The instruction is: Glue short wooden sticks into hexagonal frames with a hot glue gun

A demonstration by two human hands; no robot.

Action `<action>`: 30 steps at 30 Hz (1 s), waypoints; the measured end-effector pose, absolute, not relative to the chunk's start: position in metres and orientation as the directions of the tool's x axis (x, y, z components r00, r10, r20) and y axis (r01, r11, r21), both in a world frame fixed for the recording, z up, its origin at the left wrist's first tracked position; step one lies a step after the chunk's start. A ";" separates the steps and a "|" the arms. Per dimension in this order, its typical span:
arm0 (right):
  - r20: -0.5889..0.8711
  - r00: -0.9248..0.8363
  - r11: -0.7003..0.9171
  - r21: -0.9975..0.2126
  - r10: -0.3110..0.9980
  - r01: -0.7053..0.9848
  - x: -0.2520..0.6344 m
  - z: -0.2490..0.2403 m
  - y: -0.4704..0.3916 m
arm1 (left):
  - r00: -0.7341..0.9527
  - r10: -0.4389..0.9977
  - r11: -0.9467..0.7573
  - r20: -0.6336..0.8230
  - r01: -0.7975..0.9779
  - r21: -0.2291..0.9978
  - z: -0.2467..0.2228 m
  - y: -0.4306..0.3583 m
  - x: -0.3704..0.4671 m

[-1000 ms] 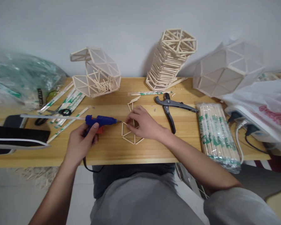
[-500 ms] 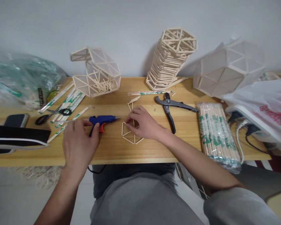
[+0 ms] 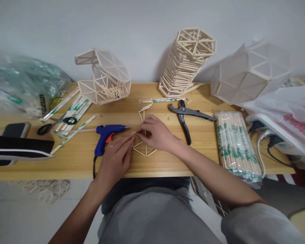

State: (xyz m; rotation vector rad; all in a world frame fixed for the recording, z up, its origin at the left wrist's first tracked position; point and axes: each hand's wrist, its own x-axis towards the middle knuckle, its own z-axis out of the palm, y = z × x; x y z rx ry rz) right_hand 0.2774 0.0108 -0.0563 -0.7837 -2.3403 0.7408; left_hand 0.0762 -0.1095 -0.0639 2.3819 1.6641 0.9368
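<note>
A small flat frame of thin wooden sticks [image 3: 145, 149], joined in triangles, lies near the table's front edge. My left hand [image 3: 117, 154] is closed, its fingertips pinching the frame's left corner. From the other side, my right hand [image 3: 156, 133] is closed at that same corner, thumb and finger together on a stick and covering part of the frame. A blue glue gun [image 3: 101, 141] with an orange trigger lies on its side left of the frame, nozzle to the right. Several short loose sticks [image 3: 145, 107] lie beyond my right hand.
Cutting pliers [image 3: 183, 117] and a wrapped chopstick bundle [image 3: 235, 145] lie right, near a power strip [image 3: 271, 132]. Behind stand a stick tower [image 3: 180, 67], an open stick-filled box [image 3: 104, 83] and a pale polygonal box [image 3: 244, 74]. Scissors [image 3: 57, 124] and wrapped chopsticks lie left.
My left hand has left the glue gun and moved right to the frame's corner, its fingers now closed there. The glue gun lies free. My right hand has stayed nearly in place.
</note>
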 end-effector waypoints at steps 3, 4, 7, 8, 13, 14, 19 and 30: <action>0.326 -0.682 0.682 -0.643 0.655 0.348 0.278 -0.056 0.011 | 0.235 0.865 -0.420 0.444 0.823 0.382 -0.064 -0.110 0.077; 0.325 -0.684 0.683 -0.643 0.653 0.346 0.278 -0.057 0.011 | 0.237 0.862 -0.424 0.449 0.823 0.378 -0.064 -0.110 0.077; 0.328 -0.687 0.684 -0.647 0.648 0.336 0.278 -0.057 0.012 | 0.243 0.856 -0.432 0.457 0.821 0.372 -0.063 -0.110 0.078; 0.328 -0.687 0.682 -0.651 0.648 0.333 0.278 -0.057 0.012 | 0.245 0.854 -0.435 0.460 0.820 0.370 -0.063 -0.109 0.079; 0.290 -0.700 0.667 -0.658 0.653 0.349 0.278 -0.055 0.013 | 0.245 0.849 -0.439 0.468 0.820 0.368 -0.063 -0.109 0.078; 0.284 -0.701 0.666 -0.656 0.654 0.355 0.278 -0.055 0.013 | 0.243 0.852 -0.437 0.465 0.819 0.372 -0.064 -0.109 0.078; 0.258 -0.717 0.669 -0.643 0.647 0.373 0.278 -0.054 0.014 | 0.232 0.861 -0.424 0.452 0.819 0.387 -0.064 -0.109 0.079; 0.220 -0.725 0.656 -0.642 0.653 0.396 0.277 -0.052 0.014 | 0.236 0.854 -0.434 0.464 0.816 0.382 -0.063 -0.109 0.080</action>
